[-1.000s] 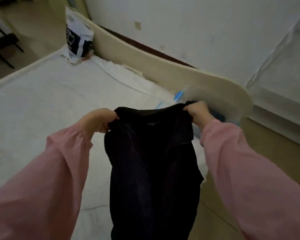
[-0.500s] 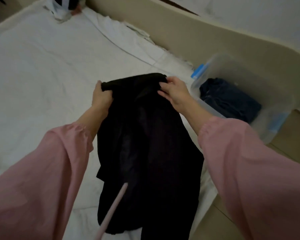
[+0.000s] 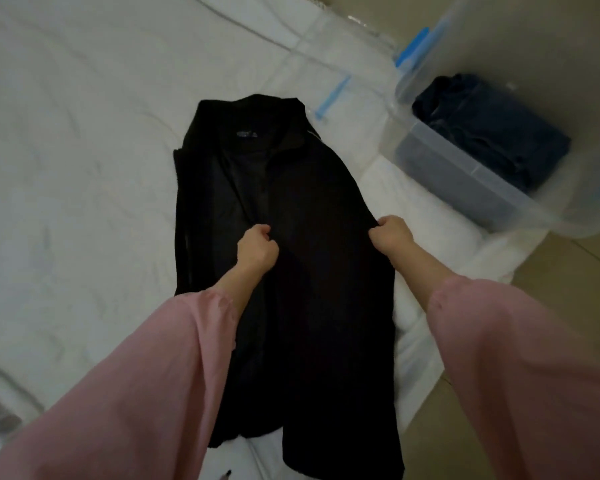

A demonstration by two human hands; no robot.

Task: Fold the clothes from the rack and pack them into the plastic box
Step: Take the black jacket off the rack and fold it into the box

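**Now both grips clench the black jacket (image 3: 309, 188) on the bed (image 3: 84, 133)**

Pink sleeves (image 3: 136, 375) reach forward. The left grip (image 3: 257, 249) pinches fabric at the jacket's middle; the right grip (image 3: 392, 233) clutches its right edge. It lies flat, collar farthest away. Beyond, at right, the clear plastic box (image 3: 465, 192) holds folded dark blue clothes (image 3: 492, 133).

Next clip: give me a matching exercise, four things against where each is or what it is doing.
1 black jacket
2 dark blue garment
3 clear plastic box
4 right hand

a inside the box
b spread on the white bed
c gripping the jacket's right edge
d beside the bed, open

Pairs: 1-b, 2-a, 3-d, 4-c
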